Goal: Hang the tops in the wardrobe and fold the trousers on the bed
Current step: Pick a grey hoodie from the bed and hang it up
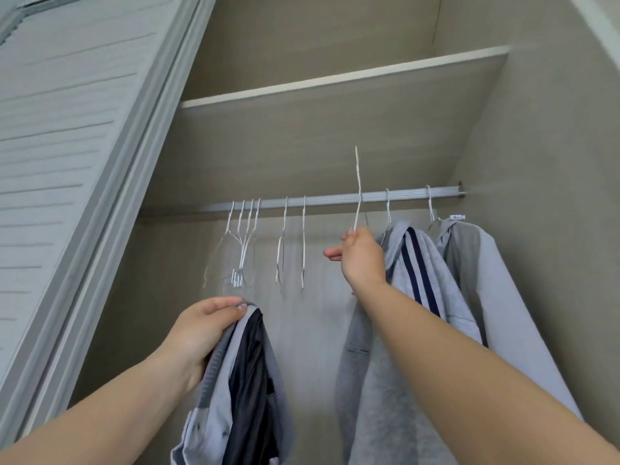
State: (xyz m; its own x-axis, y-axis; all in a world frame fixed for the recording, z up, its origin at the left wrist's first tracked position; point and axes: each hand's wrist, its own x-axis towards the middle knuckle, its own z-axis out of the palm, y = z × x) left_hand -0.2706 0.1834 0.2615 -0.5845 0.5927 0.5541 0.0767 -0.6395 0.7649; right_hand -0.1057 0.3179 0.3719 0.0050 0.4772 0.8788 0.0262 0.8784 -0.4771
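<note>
My left hand (201,330) grips a grey and black top (241,380) by its upper edge, and the cloth hangs down below it at the lower middle. My right hand (360,260) pinches a white wire hanger (358,182) that is tilted up past the metal rail (335,199). Just right of that hand a grey hooded top with navy stripes (412,263) hangs on the rail. A plain grey top (476,263) hangs at the far right end.
Several empty white wire hangers (245,243) hang on the left half of the rail. A shelf (335,82) runs above it. The slatted sliding door (67,162) stands at the left, and the wardrobe's side wall (553,162) closes the right.
</note>
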